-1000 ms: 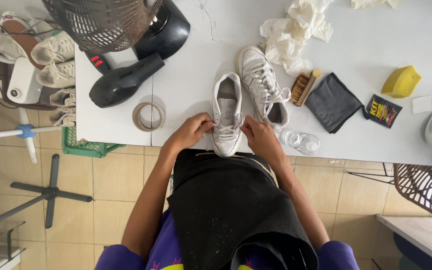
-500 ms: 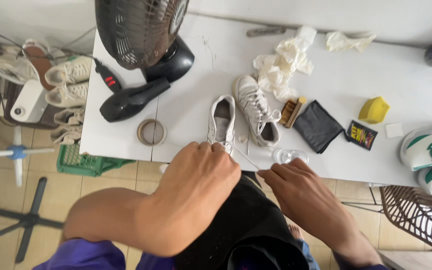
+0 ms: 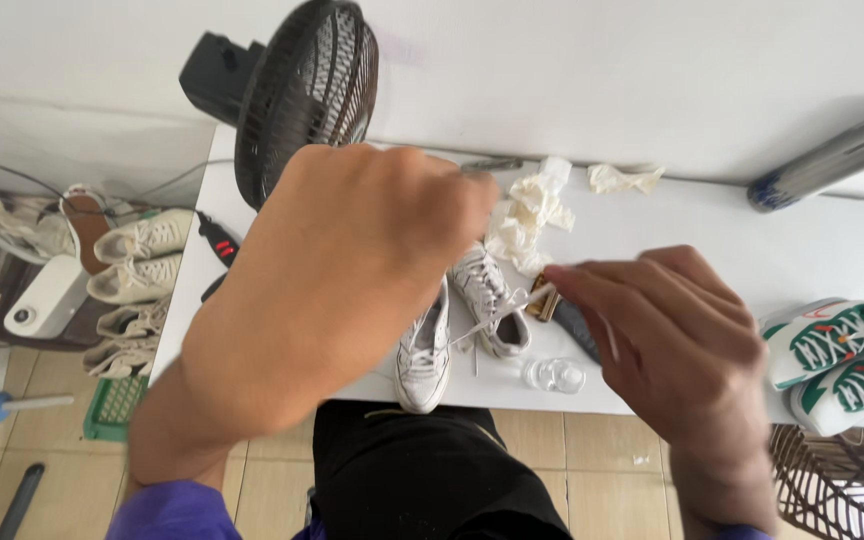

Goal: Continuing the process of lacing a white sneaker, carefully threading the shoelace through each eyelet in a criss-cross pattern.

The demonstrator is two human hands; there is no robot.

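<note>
Single head-worn view, looking steeply down, close above white table (image 3: 712, 230)

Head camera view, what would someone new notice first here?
The two raised hands, left hand large in the foreground and right hand pinching a white shoelace. Below them a pair of white sneakers sits at the white table's near edge, with a black fan behind.

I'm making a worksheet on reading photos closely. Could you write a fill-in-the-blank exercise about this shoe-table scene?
1. The right hand pinches a white ____ running down to the white shoe.
2. The pair of shoes at the table's right edge is white and ____.
3. Behind the raised left hand stands a black ____.
4. A small clear ____ sits near the table's front edge.

Missing words: shoelace; green; fan; bottle
</note>
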